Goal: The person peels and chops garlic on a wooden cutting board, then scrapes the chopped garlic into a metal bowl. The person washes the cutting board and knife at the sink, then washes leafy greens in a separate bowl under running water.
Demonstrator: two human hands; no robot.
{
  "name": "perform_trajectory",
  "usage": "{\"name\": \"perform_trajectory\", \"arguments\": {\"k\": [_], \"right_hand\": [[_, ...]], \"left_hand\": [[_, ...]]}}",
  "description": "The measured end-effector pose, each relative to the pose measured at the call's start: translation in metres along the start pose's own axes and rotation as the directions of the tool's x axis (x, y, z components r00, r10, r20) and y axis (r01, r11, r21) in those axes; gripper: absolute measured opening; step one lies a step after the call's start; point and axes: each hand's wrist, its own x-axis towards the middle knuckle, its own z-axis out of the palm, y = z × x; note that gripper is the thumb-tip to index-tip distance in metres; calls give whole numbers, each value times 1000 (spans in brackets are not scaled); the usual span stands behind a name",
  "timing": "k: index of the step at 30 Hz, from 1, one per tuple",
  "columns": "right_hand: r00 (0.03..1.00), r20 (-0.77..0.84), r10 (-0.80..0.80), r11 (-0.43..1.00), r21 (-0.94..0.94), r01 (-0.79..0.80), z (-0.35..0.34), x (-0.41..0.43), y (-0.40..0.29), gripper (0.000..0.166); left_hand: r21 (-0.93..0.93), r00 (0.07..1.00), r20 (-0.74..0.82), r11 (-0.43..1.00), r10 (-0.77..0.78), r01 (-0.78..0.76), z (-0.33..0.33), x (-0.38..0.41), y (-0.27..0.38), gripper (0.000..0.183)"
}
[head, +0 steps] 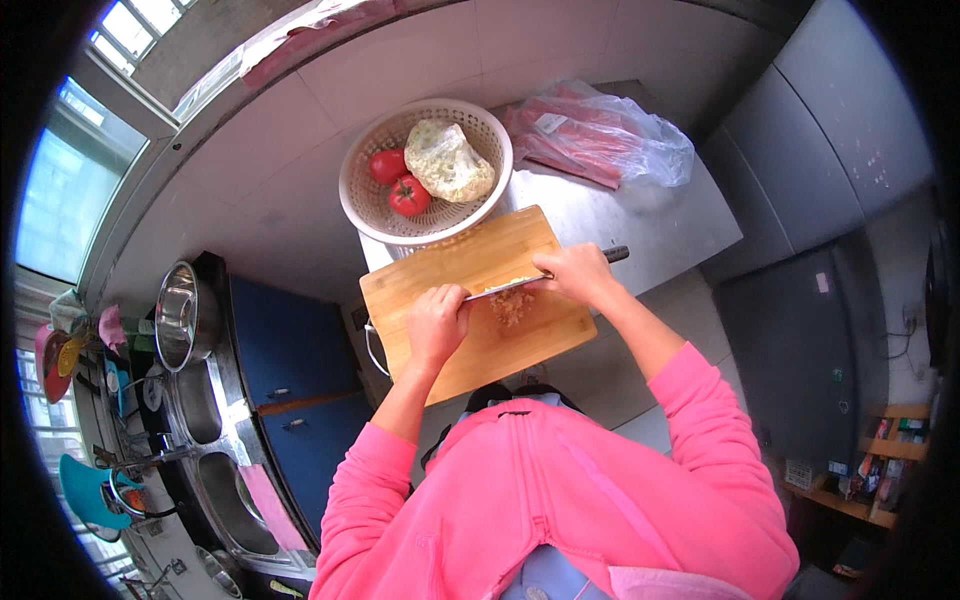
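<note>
My right hand (577,274) grips a kitchen knife (510,286) where its blade meets the dark handle, which sticks out past the fist. At the blade's other end, my left hand (439,322) has its fingers closed on the tip. The blade lies across a bamboo cutting board (420,375), its edge hidden from above. Finely chopped food (512,306), brownish and pale, lies beside the blade on the near side. Some pale yellowish bits cling along the blade's far side.
A plastic colander (356,206) behind the board holds two tomatoes (409,196) and a piece of cauliflower (450,161). Right of it, a clear bag (600,135) covers something red on the metal-topped table (660,240). A double sink (232,487) and blue cabinets (292,337) stand left, a dark refrigerator (787,352) right.
</note>
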Motion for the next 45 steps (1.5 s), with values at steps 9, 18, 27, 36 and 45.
{"name": "perform_trajectory", "arguments": {"k": [9, 18, 27, 36, 45], "right_hand": [[998, 62, 8, 1000, -22, -7, -5, -9, -7, 36], [996, 88, 0, 999, -41, 4, -14, -15, -12, 37], [998, 45, -50, 999, -8, 50, -20, -16, -12, 37], [999, 49, -20, 1000, 16, 19, -25, -17, -15, 36], [997, 75, 18, 999, 43, -21, -13, -11, -1, 37]], "left_hand": [[8, 1000, 15, 1000, -4, 4, -3, -9, 12, 15], [-52, 999, -23, 998, -42, 40, 0, -22, 12, 14], [-73, 993, -35, 992, -109, 107, -1, -30, 20, 14], [-57, 992, -99, 995, -84, 79, 1, -31, 22, 14], [-17, 996, -35, 996, -83, 83, -3, -18, 17, 15]]}}
